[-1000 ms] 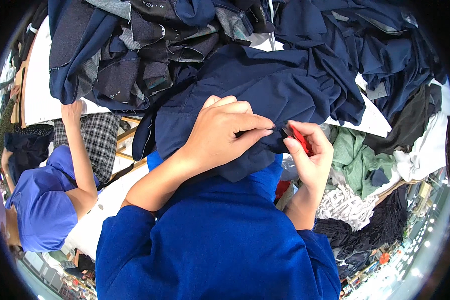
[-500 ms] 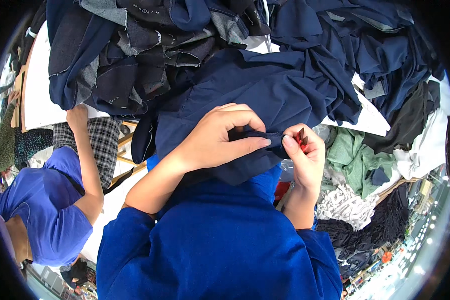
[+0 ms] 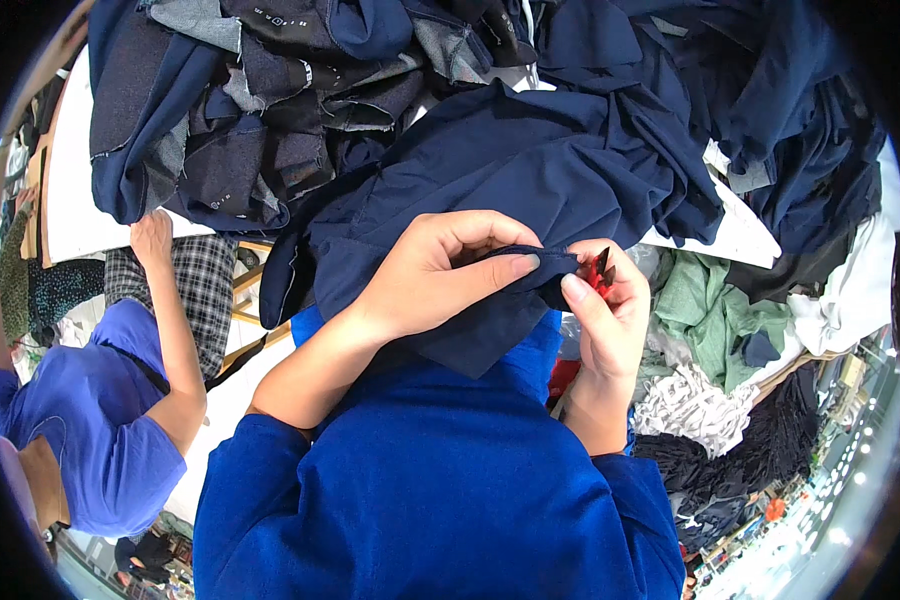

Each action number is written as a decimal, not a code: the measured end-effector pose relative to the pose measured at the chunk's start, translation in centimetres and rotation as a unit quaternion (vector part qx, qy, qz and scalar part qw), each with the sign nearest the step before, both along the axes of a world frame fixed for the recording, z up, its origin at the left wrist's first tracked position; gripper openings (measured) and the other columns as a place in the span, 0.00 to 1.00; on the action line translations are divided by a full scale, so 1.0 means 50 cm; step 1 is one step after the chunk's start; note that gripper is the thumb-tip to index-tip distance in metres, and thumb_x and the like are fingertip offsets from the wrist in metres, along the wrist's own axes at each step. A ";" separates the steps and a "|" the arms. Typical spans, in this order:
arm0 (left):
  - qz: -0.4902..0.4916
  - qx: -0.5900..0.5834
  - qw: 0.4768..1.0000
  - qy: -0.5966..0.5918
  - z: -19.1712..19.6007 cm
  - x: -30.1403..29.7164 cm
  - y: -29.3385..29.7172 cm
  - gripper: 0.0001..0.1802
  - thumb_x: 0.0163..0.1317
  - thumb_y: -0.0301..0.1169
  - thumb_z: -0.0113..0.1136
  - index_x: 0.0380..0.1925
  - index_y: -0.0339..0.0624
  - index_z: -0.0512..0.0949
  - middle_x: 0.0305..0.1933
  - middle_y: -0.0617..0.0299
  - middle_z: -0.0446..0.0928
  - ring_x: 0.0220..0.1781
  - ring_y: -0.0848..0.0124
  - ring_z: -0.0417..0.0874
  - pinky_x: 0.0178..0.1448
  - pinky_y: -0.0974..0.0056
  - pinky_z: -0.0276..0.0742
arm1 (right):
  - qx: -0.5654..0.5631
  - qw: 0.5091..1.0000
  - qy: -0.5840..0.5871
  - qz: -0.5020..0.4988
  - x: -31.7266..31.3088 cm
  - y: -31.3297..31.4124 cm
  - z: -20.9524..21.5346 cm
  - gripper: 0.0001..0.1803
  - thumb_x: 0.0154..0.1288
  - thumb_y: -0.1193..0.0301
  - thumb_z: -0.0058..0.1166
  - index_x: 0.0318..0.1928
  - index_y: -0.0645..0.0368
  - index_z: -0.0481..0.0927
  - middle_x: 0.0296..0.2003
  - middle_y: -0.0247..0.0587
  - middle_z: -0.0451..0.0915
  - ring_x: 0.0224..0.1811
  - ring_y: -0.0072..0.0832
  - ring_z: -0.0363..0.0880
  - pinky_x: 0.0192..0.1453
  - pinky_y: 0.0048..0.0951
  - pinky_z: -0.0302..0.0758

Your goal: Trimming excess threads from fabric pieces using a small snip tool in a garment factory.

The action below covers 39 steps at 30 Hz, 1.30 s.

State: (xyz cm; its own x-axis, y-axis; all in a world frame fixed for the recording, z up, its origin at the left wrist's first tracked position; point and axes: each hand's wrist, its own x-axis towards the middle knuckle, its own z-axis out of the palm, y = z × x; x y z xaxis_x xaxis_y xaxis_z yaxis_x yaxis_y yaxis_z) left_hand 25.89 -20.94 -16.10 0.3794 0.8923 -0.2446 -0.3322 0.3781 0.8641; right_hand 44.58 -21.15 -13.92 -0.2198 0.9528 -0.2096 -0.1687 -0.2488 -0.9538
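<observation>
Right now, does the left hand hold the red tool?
No, the red tool sits in the right hand, while the left hand pinches navy cloth.

Bright light leaves soft shadows in the navy cloth (image 3: 530, 170). White lights (image 3: 838, 537) glare at lower right; fisheye distortion bends the edges.

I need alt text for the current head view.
A person's left hand and right hand hold the edge of a navy cloth, the right also gripping a red tool with dark points. Dark fabric is heaped beyond; a co-worker in purple is at left.
</observation>
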 end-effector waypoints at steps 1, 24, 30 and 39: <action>0.008 0.013 1.000 0.000 -0.003 0.003 -0.002 0.09 0.59 0.24 0.58 0.40 0.33 0.78 0.36 0.65 0.78 0.38 0.81 0.76 0.43 0.76 0.72 | -0.007 1.000 0.009 -0.004 -0.003 0.000 -0.002 0.07 0.57 0.79 0.57 0.37 0.66 0.75 0.29 0.29 0.76 0.29 0.11 0.70 0.34 0.11 0.65; 0.030 0.028 0.999 -0.004 0.009 0.005 -0.007 0.09 0.60 0.25 0.58 0.40 0.33 0.78 0.34 0.66 0.78 0.37 0.83 0.75 0.40 0.77 0.71 | -0.022 0.998 0.034 -0.039 -0.020 -0.004 0.001 0.06 0.57 0.80 0.57 0.36 0.65 0.76 0.29 0.28 0.75 0.28 0.11 0.70 0.33 0.10 0.64; 0.036 0.035 0.999 -0.005 0.011 0.006 -0.010 0.10 0.60 0.26 0.58 0.40 0.33 0.78 0.35 0.65 0.79 0.37 0.82 0.76 0.41 0.76 0.71 | -0.024 0.998 0.032 -0.041 -0.021 -0.006 0.003 0.07 0.57 0.80 0.57 0.36 0.66 0.76 0.29 0.29 0.75 0.29 0.11 0.70 0.34 0.10 0.65; 0.041 0.025 0.999 -0.011 0.009 0.006 -0.014 0.10 0.60 0.26 0.58 0.40 0.32 0.78 0.35 0.65 0.79 0.38 0.82 0.76 0.42 0.76 0.72 | -0.020 0.998 0.030 -0.045 -0.019 -0.008 -0.007 0.09 0.56 0.81 0.58 0.38 0.66 0.76 0.31 0.30 0.76 0.30 0.11 0.70 0.34 0.11 0.65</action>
State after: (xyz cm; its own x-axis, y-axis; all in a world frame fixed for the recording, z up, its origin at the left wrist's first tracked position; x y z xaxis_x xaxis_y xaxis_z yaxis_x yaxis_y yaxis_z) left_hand 26.18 -21.65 -15.67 0.3097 0.9313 -0.1915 -0.3790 0.3056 0.8735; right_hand 43.61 -21.53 -14.28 -0.1462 0.9605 -0.2367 -0.2479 -0.2672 -0.9312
